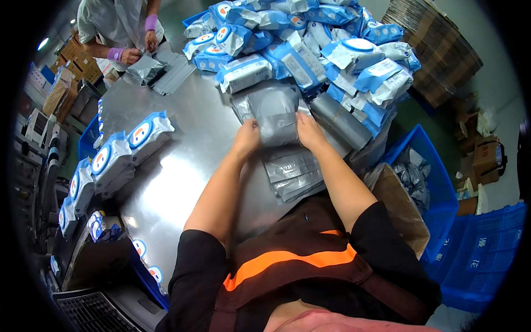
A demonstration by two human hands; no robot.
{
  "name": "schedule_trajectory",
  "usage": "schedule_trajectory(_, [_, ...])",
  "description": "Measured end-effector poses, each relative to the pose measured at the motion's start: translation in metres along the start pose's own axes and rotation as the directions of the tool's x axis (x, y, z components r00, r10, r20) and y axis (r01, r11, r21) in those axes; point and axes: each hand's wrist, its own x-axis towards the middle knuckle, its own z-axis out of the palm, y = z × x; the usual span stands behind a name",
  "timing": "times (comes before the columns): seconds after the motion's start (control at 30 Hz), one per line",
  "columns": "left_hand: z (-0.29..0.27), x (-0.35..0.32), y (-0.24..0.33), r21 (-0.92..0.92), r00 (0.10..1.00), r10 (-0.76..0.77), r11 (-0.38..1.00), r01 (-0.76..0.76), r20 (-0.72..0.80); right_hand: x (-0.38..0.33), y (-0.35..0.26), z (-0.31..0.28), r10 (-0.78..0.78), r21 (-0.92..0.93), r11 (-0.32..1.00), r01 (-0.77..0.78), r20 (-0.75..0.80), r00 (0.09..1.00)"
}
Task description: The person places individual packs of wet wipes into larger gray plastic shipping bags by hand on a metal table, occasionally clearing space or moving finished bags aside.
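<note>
A grey plastic mailing bag (278, 128) lies between my hands on the metal table, bulging around a blocky item hidden inside. My left hand (249, 134) is closed on the bag's left edge. On the opposite edge, my right hand (310, 130) grips it with the thumb on top. Beneath and nearer to me, a stack of flat grey mailing bags (296, 176) fans out. Beside my right hand lies a roll of grey bags (341, 120). Blue-and-white packs of wet wipes (243, 73) are heaped just beyond the bag.
The metal table (204, 122) carries a row of wipes packs (110, 157) along its left side. Across it, a co-worker's hands (131, 56) handle a grey bag (146, 69). At right stand a cardboard box (404, 205) and a blue crate (437, 188) with filled grey bags.
</note>
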Motion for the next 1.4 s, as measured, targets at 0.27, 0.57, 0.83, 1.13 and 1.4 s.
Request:
schedule_trajectory(0.27, [-0.033,-0.088,0.039,-0.028,0.838,0.496,0.864,-0.503,0.226,-0.12,0.014,-0.089,-0.125,0.921,0.202,-0.333,0.361,0.924])
schedule_trajectory(0.57, [-0.224,-0.009,0.015,0.927,0.921,0.235,0.29,0.239,-0.311,-0.229,0.19,-0.286,0.525,0.981,0.193,0.024,-0.124,0.842])
schedule_trajectory(0.83, [-0.182,-0.018,0.007,0.811,0.887,0.36,0.584,0.027,-0.289,-0.143,0.205,-0.208,0.109,0.256,0.963,0.08,-0.646,0.756])
schedule_trajectory(1.13, [-0.177,-0.072,0.024,-0.099,0.868,0.401,0.89,-0.444,-0.293,-0.065,-0.053,-0.094,-0.597,0.33,0.692,0.642,-0.239,0.766])
schedule_trajectory(1.4, [-0.05,-0.091,0.127,0.532,0.471,0.858,0.307,-0.789,0.203,-0.085,-0.032,-0.098,-0.46,-0.127,0.868,0.481,0.162,0.873])
